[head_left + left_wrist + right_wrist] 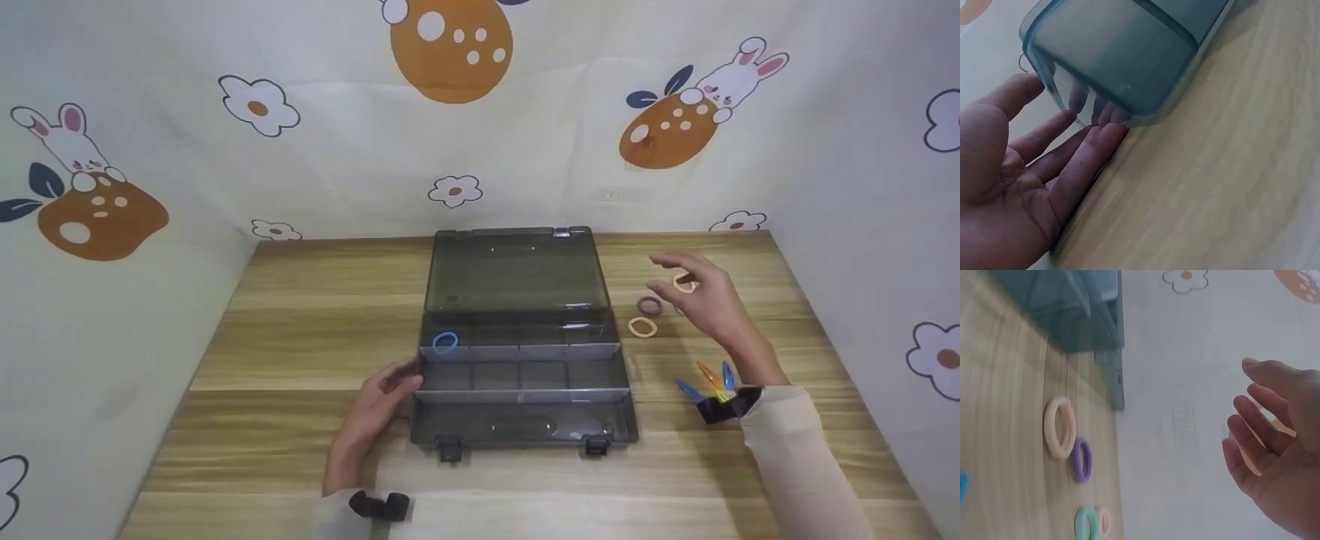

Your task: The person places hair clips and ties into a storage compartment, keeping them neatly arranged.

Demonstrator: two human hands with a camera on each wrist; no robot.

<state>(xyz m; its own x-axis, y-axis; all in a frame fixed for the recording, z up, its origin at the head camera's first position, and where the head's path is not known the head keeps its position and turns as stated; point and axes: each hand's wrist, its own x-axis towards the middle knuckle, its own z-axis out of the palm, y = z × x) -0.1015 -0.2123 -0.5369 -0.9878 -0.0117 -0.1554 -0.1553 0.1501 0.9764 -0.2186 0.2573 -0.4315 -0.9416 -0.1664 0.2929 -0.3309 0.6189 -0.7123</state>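
Note:
A dark see-through divided box lies with its lid folded back. Inside its back row, at the left, is a blue hair tie. My left hand touches the box's left wall with extended fingers, the thumb by the rim; the left wrist view shows the fingertips against the plastic. Right of the box, my right hand hovers with loosely bent fingers and nothing in them. Beneath and beside it are a peach hair tie, a purple hair tie and, in the right wrist view, a green hair tie.
Blue, orange and yellow hair clips lie beside my right wrist, partly hidden by its black strap. The wood-grain table meets a patterned cloth at the back and sides. Two latches stick out at the box's front.

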